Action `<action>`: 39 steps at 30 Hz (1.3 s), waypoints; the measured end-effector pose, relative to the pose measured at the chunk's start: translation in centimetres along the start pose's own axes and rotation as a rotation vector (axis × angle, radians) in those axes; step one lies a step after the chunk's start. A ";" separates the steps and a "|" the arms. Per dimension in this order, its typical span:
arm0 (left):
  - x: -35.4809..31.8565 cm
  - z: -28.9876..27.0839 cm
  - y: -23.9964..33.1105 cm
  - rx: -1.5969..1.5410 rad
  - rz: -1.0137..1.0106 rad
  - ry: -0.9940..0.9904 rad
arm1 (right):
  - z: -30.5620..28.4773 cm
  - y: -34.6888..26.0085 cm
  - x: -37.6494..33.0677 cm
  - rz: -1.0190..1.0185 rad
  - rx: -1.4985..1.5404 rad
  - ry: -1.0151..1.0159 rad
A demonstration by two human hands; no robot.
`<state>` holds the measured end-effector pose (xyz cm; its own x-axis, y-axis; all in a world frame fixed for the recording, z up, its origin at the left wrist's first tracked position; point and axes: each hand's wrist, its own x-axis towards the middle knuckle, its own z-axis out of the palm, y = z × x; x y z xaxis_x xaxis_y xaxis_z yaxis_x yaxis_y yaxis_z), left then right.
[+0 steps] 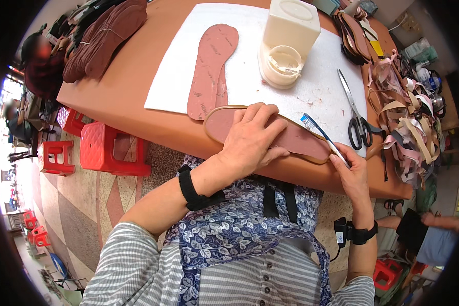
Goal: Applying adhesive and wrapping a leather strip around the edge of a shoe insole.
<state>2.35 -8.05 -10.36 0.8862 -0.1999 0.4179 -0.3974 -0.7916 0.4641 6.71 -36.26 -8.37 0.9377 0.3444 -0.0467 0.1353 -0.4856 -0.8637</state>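
A reddish-brown shoe insole (305,145) with a tan rim lies across the near edge of the table. My left hand (255,135) is over its middle, fingers curled across it and thumb by its near edge, gripping it. In my right hand (353,171) is a toothbrush (319,130) with blue-and-white bristles, which point up and left above the insole's far edge. The right fingertips are close to the insole's right end. Beyond my left hand lie further reddish-brown insoles (209,71), partly overlapping, on a white sheet (173,76).
A cream plastic container (290,30) with a whitish-smeared round opening stands on the sheet. Black-handled scissors (359,122) lie to its right, near a heap of straps (405,122). Bundled brown insoles (107,38) sit far left. Red stools (104,148) stand beside the table; other people are around.
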 end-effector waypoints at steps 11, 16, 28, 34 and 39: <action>1.3 -0.3 1.0 -0.104 -0.209 -0.106 | 0.1 0.0 0.0 -0.013 -0.006 0.018; 1.7 -0.4 1.3 -0.105 -0.239 -0.128 | 0.0 0.1 -0.1 -0.004 -0.013 0.025; 1.6 -0.8 1.8 -0.095 -0.284 -0.169 | -0.3 -0.4 -0.9 0.340 0.362 -0.047; 1.6 -0.5 1.6 -0.097 -0.303 -0.161 | 4.0 -1.1 -1.3 0.272 0.695 -0.203; 1.3 0.0 1.3 -0.107 -0.268 -0.100 | 5.8 -1.6 -0.3 0.239 0.695 -0.191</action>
<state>3.01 -9.39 -9.22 0.9798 -0.0527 0.1928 -0.1646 -0.7598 0.6289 4.33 -30.98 -9.89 0.8361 0.4571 -0.3034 -0.3561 0.0316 -0.9339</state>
